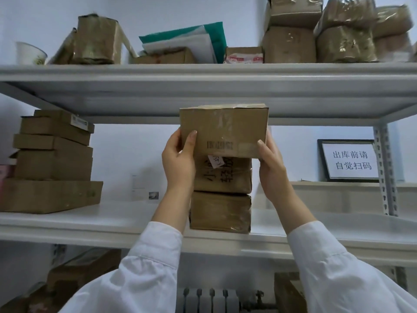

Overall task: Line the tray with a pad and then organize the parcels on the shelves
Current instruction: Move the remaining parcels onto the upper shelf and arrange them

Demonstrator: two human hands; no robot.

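Cardboard parcel, taped, barcode on its near face, sits up over the middle of the mid shelf, close to the shelf's front edge. Its top is almost level w/ the underside of the upper shelf. Left hand grips its lower left corner, thumb on the near face, fingers round the side. Right hand grips the lower right corner the same way.

Directly under it is a two-high stack: handwritten parcel on a plain bottom parcel. The held box's base meets the stack's top in view; can't tell if it's resting or just above.

Step, as I read it: the parcel-sorting part, w/ the box going on as third tier. Tray lining can't be judged from here.

Next move prob: centre it, since it's wider than the two below & overhangs. Then lower it flat, check it's steady and let go. Little headroom, so no tipping upward.

Around: flat boxes stacked toward the shelf's left end, framed sign at back right, more parcels at the upper shelf's right end.
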